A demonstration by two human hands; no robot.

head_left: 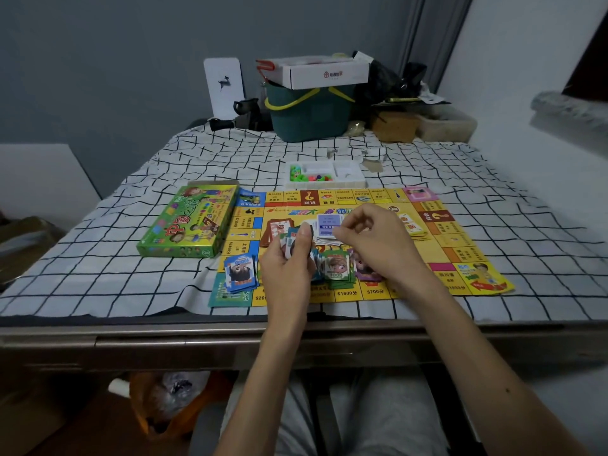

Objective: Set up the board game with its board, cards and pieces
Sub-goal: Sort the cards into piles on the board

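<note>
The yellow game board point(457, 245) lies flat on the checked cloth. My left hand point(289, 258) grips a small stack of money cards over the board's middle. My right hand point(375, 238) hovers beside it with fingers curled; whether it pinches a card I cannot tell. A blue stack of money cards point(241, 273) sits at the board's near left corner, and a green stack point(337, 268) lies between my hands. A pile of white cards point(327, 227) rests at the board's centre. The white tray of coloured pieces point(325, 175) stands just behind the board.
The green game box point(190, 222) lies left of the board. A teal basket point(309, 113) topped by a white carton stands at the back, with clutter to its right. The table's metal front edge point(197, 337) runs below the cloth.
</note>
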